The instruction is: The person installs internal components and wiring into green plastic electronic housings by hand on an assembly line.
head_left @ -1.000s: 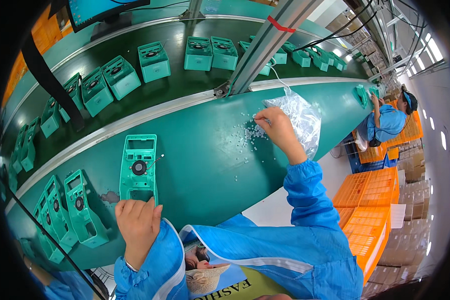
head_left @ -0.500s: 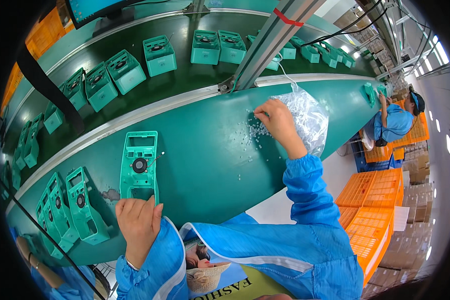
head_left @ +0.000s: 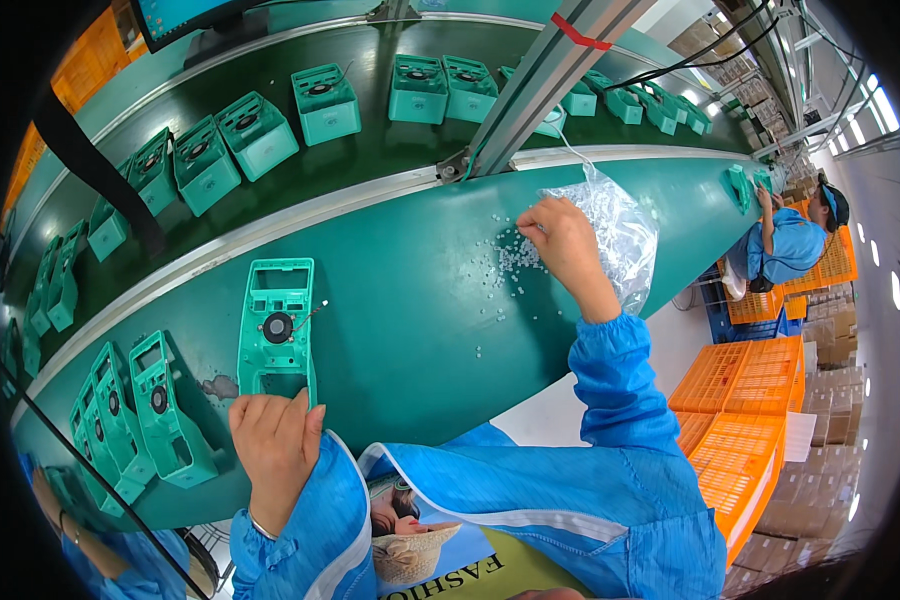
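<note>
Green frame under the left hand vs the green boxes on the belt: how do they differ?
The flat green frame lies alone on the near table, open, with cut-out windows and a dark round part showing; the left hand rests at its near end. The green boxes are closed, taller blocks, spaced in a row on the far dark belt. Both share the same green.

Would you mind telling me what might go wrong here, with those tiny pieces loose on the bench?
1. The small white pieces lie scattered loose on the green bench; as the right hand picks among them, some may roll off the near edge.
2. The clear plastic bag lies slumped beside that hand, so a brush of the wrist might spill more.
3. The left hand rests only on the bottom end of the green housing, which might slide if bumped.
</note>
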`<state>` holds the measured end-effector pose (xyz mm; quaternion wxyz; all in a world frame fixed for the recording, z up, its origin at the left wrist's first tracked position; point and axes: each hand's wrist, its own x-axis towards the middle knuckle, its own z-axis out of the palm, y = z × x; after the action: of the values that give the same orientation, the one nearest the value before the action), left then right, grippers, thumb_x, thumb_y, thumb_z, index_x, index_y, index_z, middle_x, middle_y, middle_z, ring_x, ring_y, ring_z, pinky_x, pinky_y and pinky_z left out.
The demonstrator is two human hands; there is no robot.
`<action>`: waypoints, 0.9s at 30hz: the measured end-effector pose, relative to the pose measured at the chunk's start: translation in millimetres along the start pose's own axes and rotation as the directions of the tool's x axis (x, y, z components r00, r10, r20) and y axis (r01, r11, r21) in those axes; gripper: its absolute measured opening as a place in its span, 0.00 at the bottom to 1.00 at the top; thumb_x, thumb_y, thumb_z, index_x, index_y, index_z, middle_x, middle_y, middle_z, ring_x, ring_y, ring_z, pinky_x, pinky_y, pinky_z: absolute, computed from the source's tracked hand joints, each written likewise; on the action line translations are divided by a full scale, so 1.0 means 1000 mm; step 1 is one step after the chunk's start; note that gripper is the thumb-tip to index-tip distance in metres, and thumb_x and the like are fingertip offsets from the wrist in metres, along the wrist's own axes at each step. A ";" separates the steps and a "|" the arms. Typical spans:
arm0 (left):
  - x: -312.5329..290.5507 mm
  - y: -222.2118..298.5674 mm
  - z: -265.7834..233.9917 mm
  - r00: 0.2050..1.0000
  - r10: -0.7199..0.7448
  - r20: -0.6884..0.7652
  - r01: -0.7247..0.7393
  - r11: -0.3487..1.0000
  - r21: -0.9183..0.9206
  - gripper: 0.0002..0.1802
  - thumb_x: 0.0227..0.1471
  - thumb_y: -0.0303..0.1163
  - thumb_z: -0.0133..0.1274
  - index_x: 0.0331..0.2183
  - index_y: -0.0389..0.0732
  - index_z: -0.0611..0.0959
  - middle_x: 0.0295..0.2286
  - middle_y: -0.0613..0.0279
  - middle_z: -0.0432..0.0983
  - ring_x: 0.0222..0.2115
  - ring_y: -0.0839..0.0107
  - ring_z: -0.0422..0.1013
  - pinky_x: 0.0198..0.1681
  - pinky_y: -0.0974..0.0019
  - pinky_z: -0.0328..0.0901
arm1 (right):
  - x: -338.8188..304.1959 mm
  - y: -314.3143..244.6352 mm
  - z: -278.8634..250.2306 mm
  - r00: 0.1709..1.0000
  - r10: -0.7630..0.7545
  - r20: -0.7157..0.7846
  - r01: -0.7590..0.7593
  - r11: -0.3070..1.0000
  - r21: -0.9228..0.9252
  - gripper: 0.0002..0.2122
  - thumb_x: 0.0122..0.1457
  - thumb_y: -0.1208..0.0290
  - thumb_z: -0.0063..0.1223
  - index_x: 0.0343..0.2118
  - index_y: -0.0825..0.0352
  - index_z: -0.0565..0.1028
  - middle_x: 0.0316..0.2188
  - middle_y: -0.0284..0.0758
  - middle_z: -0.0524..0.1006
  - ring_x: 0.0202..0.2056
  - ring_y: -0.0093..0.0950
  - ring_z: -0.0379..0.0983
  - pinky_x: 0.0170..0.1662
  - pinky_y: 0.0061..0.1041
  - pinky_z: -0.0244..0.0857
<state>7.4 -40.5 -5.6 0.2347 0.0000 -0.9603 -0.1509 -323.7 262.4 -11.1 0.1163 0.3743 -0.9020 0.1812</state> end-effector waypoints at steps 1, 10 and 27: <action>0.000 0.000 0.000 1.000 -0.001 0.001 0.001 1.000 -0.001 0.11 0.57 0.37 0.61 0.36 0.38 0.86 0.24 0.62 0.73 0.29 0.62 0.71 0.42 0.55 0.62 | -0.002 -0.001 -0.002 1.000 0.008 0.002 -0.008 1.000 -0.018 0.04 0.51 0.75 0.67 0.30 0.64 0.83 0.30 0.36 0.80 0.37 0.40 0.75 0.41 0.39 0.70; 0.000 0.000 0.000 1.000 0.005 0.000 -0.005 1.000 0.010 0.11 0.56 0.36 0.62 0.36 0.39 0.86 0.24 0.63 0.73 0.29 0.62 0.71 0.42 0.55 0.62 | -0.005 -0.002 0.004 0.999 0.020 -0.026 -0.021 0.999 -0.026 0.04 0.51 0.75 0.66 0.30 0.64 0.83 0.29 0.36 0.79 0.37 0.40 0.74 0.40 0.39 0.69; 0.002 0.000 0.000 1.000 0.005 0.004 -0.005 1.000 0.010 0.11 0.55 0.36 0.62 0.36 0.38 0.85 0.24 0.62 0.73 0.29 0.62 0.71 0.42 0.55 0.63 | -0.006 0.000 0.005 0.999 -0.011 -0.053 0.009 0.999 -0.041 0.02 0.50 0.74 0.66 0.28 0.62 0.83 0.29 0.33 0.79 0.36 0.39 0.74 0.41 0.39 0.70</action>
<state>5.5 -40.5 -4.0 0.2332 -0.0017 -0.9614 -0.1457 -320.0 263.9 -17.9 0.1489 0.3714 -0.9001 0.1723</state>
